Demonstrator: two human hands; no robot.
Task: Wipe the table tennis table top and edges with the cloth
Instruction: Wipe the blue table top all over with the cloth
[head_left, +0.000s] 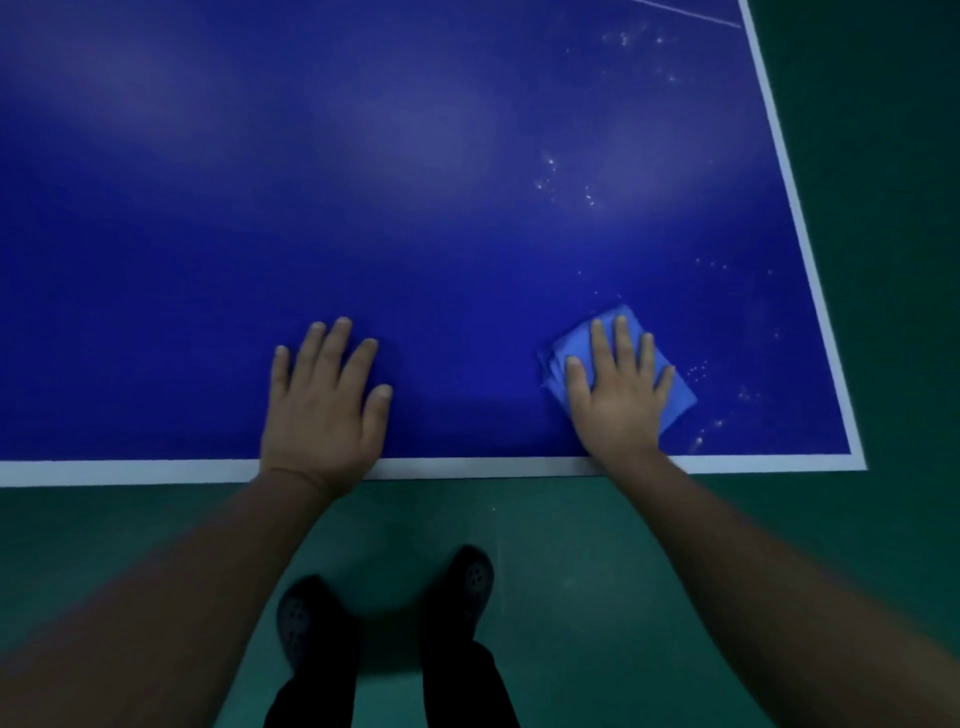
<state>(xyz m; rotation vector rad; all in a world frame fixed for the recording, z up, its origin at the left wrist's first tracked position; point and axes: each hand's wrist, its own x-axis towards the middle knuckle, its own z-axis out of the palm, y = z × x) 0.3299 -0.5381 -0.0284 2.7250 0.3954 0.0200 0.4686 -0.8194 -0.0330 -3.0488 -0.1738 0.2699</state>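
Observation:
The dark blue table tennis table top fills the upper part of the head view, with a white line along its near edge and its right edge. A folded light blue cloth lies flat near the table's near right corner. My right hand presses palm down on the cloth, fingers spread. My left hand rests flat on the bare table by the near edge, fingers apart, holding nothing. Whitish specks dot the surface on the right side.
A green floor surrounds the table in front and to the right. My two feet in dark shoes stand just before the near edge. A thin white line crosses the far right of the table.

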